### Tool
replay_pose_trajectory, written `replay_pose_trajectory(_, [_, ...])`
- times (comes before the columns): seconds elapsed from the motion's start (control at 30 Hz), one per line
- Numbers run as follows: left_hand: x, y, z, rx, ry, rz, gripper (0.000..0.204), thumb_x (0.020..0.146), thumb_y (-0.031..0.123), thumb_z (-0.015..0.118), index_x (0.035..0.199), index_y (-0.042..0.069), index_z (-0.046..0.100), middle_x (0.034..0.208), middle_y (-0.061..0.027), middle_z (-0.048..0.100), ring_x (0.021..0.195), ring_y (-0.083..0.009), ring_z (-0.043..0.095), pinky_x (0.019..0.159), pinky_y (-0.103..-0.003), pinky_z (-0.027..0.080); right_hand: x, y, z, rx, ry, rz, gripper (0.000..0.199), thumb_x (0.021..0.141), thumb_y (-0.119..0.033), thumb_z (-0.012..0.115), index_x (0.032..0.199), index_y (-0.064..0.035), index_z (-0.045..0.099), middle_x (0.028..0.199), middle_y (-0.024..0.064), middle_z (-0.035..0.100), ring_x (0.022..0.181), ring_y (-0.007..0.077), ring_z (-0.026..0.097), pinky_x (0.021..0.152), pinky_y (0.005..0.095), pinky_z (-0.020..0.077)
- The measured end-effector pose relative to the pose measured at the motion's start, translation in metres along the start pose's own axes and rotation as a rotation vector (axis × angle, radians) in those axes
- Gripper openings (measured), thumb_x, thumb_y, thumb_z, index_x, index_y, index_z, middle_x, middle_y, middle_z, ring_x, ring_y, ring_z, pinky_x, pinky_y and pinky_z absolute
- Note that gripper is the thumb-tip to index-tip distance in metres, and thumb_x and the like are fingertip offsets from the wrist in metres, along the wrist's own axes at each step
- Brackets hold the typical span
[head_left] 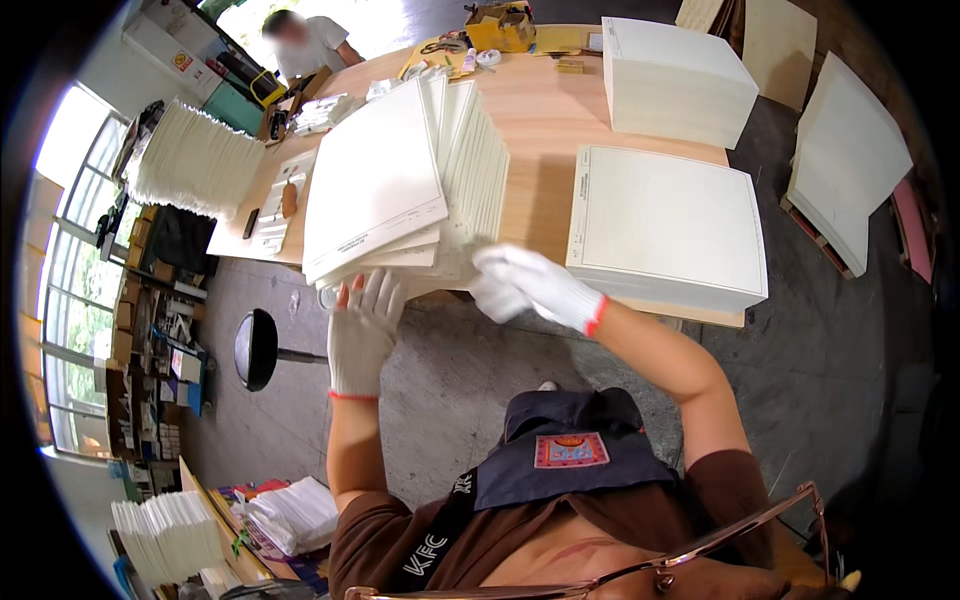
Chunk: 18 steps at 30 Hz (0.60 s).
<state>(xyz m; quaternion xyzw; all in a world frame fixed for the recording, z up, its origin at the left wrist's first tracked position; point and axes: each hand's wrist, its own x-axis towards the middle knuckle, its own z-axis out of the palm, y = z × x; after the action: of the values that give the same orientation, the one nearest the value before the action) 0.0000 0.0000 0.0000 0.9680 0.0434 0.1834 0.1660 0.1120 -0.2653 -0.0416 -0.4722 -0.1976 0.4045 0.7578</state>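
In front of me a tall, fanned stack of white printed sheets (375, 180) stands at the near edge of the table, its layers turned at differing angles. My left hand (365, 335), in a white knit glove with a red cuff and some bare fingertips, is at the stack's near edge. Its fingers are stretched out and point up toward the sheets. My right hand (530, 285), gloved alike, is by the stack's near right corner. Motion smears its fingers, so I cannot make out whether they touch or hold paper.
Two squared paper stacks, a near one (665, 215) and a far one (675, 80), stand on the table's (550, 110) right side. A yellow box (500, 27) sits at the back. Another paper pile (190, 160) is at left, and a black stool (257, 350) below. A person (315, 45) sits beyond.
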Motion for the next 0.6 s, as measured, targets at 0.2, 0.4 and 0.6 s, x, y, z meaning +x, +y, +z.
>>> replay_pose_trajectory(0.2, [-0.041,0.102,0.043,-0.566,-0.322,-0.038,0.042,0.097,0.02,0.059,0.135,0.005,0.05,0.135,-0.0151,0.057,0.123,-0.0282,0.056,0.108,-0.04,0.041,-0.134,0.023,-0.09,-0.168,0.304,0.044,0.028,0.103,-0.028,0.051,0.12,-0.0079,0.059,0.083,0.0043,0.068,0.061,0.0088,0.062,0.05,0.0221,0.0507])
replay_pose_trajectory(0.4, [0.01,0.226,0.123,-0.548,-0.375,0.506,0.046,0.078,0.007,0.073,0.123,0.011,0.064,0.124,-0.0112,0.061,0.115,-0.0299,0.058,0.097,-0.037,0.047,-0.252,-0.002,-0.186,-0.317,1.3,-0.419,0.022,0.101,-0.027,0.053,0.106,-0.0082,0.064,0.078,0.0003,0.064,0.062,0.0053,0.055,0.054,0.0215,0.043])
replay_pose_trajectory(0.6, [0.076,0.319,0.241,-0.331,-0.271,0.811,0.032,0.084,0.01,0.067,0.115,0.017,0.068,0.117,-0.0071,0.064,0.112,-0.028,0.058,0.094,-0.039,0.048,-0.286,0.002,-0.219,-0.838,1.67,0.059,0.064,0.086,-0.07,0.053,0.108,-0.0103,0.06,0.097,0.0117,0.069,0.091,0.0287,0.067,0.082,0.0375,0.0497])
